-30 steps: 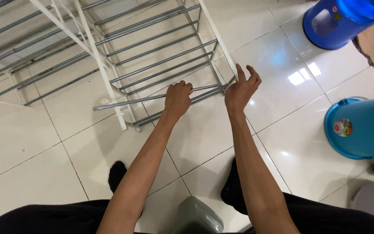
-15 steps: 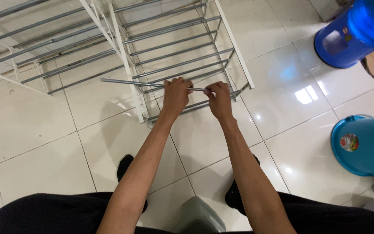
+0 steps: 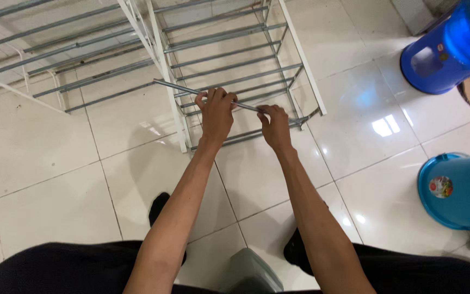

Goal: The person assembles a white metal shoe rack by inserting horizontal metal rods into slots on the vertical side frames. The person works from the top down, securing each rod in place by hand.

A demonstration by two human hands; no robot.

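Both hands are on a thin metal rod [image 3: 189, 88] here, held up over the lower end of a white-framed rack [image 3: 229, 60] with grey metal rails that's lying tipped on the white tiled floor [image 3: 55, 185]. The left hand [image 3: 215, 113] has its fingers wrapped around the rod near its middle, knuckles up, properly closed on it. The right hand [image 3: 276, 124] is pinching the rod's right end, fingers curled in tight around the tip, so both hands are gripping the same piece. The rod runs at a slant, its free left end sticking out up and to the left past the rack's white upright, its right end lower and just above the bottom rails. Can't tell whether the rod's tip is touching the rack or only hovering in front of it. Off to the right there's a dark blue plastic barrel [image 3: 447, 46] near the top corner and a teal bucket [image 3: 461, 190] lying on its side further down, both well apart from the hands. Down at the bottom edge, between the person's black-trousered legs, sits a grey-green plastic container [image 3: 251, 275], and you can see two dark socked feet on the tiles.
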